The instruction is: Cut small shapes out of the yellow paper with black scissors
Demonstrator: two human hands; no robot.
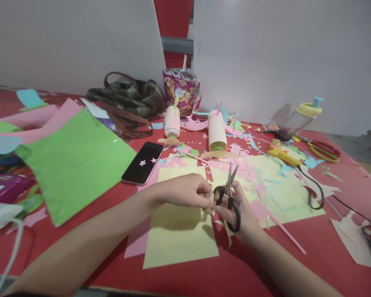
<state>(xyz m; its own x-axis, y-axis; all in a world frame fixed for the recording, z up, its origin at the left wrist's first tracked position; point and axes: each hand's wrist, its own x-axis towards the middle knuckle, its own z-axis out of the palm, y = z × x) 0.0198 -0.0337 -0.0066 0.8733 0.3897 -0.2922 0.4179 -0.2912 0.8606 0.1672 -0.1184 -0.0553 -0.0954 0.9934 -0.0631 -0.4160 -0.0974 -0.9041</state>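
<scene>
My right hand holds a pair of scissors by their black finger loops, blades pointing away from me and slightly apart. My left hand is closed in a pinch just beside it, fingertips close to the right ones. A small pale bit shows between the two hands, too small to name. Beneath them lies a pale yellow paper sheet over a pink sheet. Left of the hands rests a phone with two pink paper stars on its dark screen.
Two paper-wrapped cylinders lie beyond the hands among paper scraps. At right are a yellow glue gun with a black cord, red-handled scissors and a clear bottle. A green sheet, plaid bag and snack packet are left and behind.
</scene>
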